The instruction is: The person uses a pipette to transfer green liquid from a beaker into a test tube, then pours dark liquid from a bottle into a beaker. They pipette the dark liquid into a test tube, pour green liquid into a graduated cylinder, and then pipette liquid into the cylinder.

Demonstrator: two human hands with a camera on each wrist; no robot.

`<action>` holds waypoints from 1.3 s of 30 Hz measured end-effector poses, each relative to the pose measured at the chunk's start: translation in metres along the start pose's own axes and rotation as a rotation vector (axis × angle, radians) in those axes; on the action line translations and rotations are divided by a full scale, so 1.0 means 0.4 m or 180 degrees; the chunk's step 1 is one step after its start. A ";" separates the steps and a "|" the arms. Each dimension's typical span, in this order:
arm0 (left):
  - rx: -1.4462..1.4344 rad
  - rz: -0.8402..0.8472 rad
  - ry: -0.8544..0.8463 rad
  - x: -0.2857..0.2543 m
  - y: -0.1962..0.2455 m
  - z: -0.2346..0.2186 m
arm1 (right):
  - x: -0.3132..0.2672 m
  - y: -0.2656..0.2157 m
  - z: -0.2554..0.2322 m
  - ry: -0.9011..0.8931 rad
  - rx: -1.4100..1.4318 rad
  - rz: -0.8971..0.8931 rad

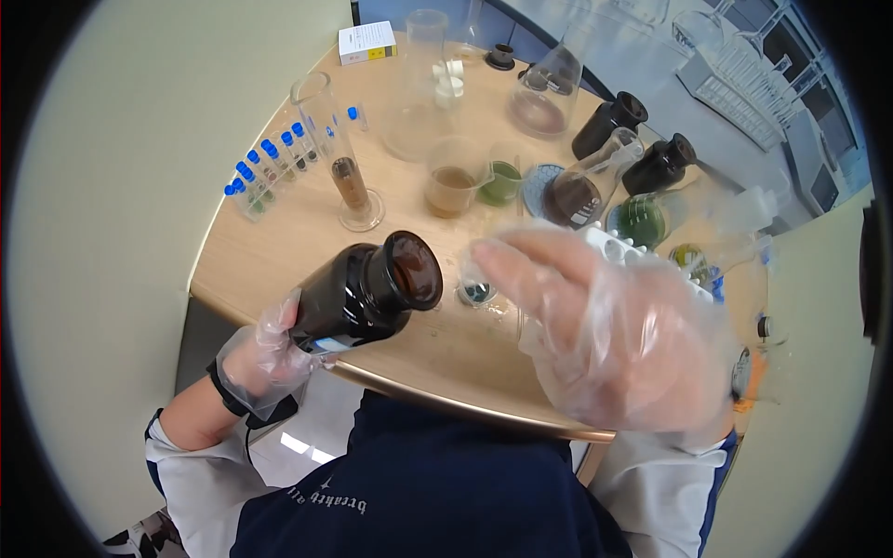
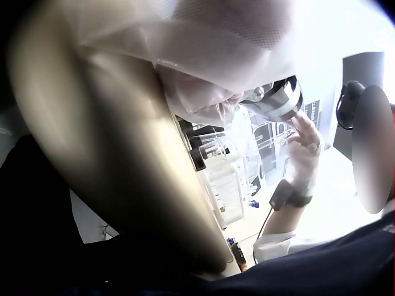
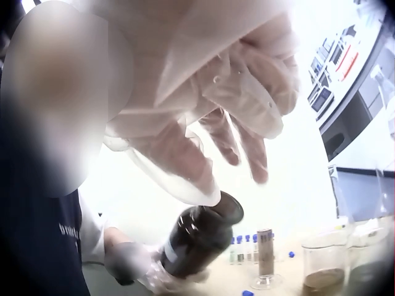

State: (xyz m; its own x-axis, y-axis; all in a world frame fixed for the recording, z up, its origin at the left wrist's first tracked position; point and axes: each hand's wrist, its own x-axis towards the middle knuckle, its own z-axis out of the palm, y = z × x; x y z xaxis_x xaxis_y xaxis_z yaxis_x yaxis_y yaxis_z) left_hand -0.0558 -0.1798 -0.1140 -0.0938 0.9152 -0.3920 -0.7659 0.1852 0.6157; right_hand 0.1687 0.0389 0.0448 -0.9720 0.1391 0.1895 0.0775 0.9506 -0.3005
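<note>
A dark brown glass bottle (image 1: 358, 307) leans toward the right over the table's front edge, its wide mouth uncovered. My gloved left hand (image 1: 265, 358) grips it round its lower body. In the right wrist view the same bottle (image 3: 194, 243) shows beyond the fingertips. My right hand (image 1: 623, 344), in a loose clear plastic glove, is raised over the table to the right of the bottle. Its fingers (image 3: 244, 105) are extended and spread, with nothing between them. Near those fingertips in the head view, a small glass vessel (image 1: 477, 292) holds a dark green substance.
Behind stand a measuring cylinder (image 1: 352, 181) with brown contents, a rack of blue-capped tubes (image 1: 270, 172), a beaker of brown liquid (image 1: 452, 192) and a beaker of green liquid (image 1: 502, 184). Flasks and two dark bottles (image 1: 609, 126) crowd the right. A white rack (image 1: 614, 249) lies partly behind my right hand.
</note>
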 end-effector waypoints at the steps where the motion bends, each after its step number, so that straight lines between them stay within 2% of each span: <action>1: -0.0011 -0.0062 -0.0016 0.001 0.005 -0.004 | 0.013 0.013 -0.006 -0.0022 -0.0057 -0.0150; 2: -0.0013 -0.0119 -0.0035 0.003 0.010 -0.006 | 0.026 0.054 0.004 0.0016 -0.0003 -0.0432; 4: -0.0600 -0.0115 -0.0201 0.013 0.005 0.002 | 0.071 0.084 -0.011 -0.0154 -0.0119 -0.0719; 5: -0.0880 -0.0122 -0.0277 0.015 0.004 0.009 | 0.112 0.059 -0.040 -0.0363 -0.0277 -0.0700; 8: 0.0152 -0.0055 0.0150 0.017 0.006 0.040 | 0.204 0.034 -0.031 -0.0977 -0.0341 -0.0742; 11: 0.0249 -0.0011 0.0224 0.022 0.006 0.063 | 0.264 -0.017 -0.019 -0.1446 -0.0503 -0.0706; 16: 0.0433 -0.0063 0.0213 0.030 0.012 0.082 | 0.303 0.023 0.005 -0.1330 0.0250 -0.0632; 21: 0.0328 0.0009 0.0303 0.033 0.011 0.087 | 0.327 0.016 0.036 -0.1383 -0.0181 -0.0622; 24: -0.0522 -0.0122 -0.0340 0.039 0.014 0.039 | 0.312 0.027 0.041 -0.1525 -0.0057 -0.0617; 27: 0.0234 -0.0188 0.0217 0.040 0.021 0.068 | 0.299 0.043 0.041 -0.1775 -0.0042 -0.0693; 28: 0.0176 -0.0288 0.0218 0.042 0.023 0.066 | 0.296 0.047 0.040 -0.1873 -0.0054 -0.0737; 29: 0.0124 -0.0386 0.0215 0.044 0.025 0.063 | 0.289 0.044 0.035 -0.1932 0.0051 -0.0551; 32: 0.0124 -0.0526 0.0157 0.052 0.027 0.069 | 0.300 0.057 0.102 -0.2178 -0.0554 -0.0325; 36: 0.0095 -0.0609 0.0043 0.056 0.033 0.083 | 0.283 0.073 0.095 -0.2162 -0.0311 -0.0182; 39: 0.0901 -0.0392 0.0168 0.059 0.035 0.099 | 0.267 0.075 0.074 -0.2141 -0.0229 -0.0072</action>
State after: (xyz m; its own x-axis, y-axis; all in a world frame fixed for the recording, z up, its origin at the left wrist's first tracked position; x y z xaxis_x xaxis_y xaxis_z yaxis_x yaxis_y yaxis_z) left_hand -0.0436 -0.1415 -0.0873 -0.0500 0.8611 -0.5060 -0.5668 0.3927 0.7242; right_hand 0.0605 0.0741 0.0283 -0.8983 -0.0618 -0.4350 0.0475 0.9706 -0.2360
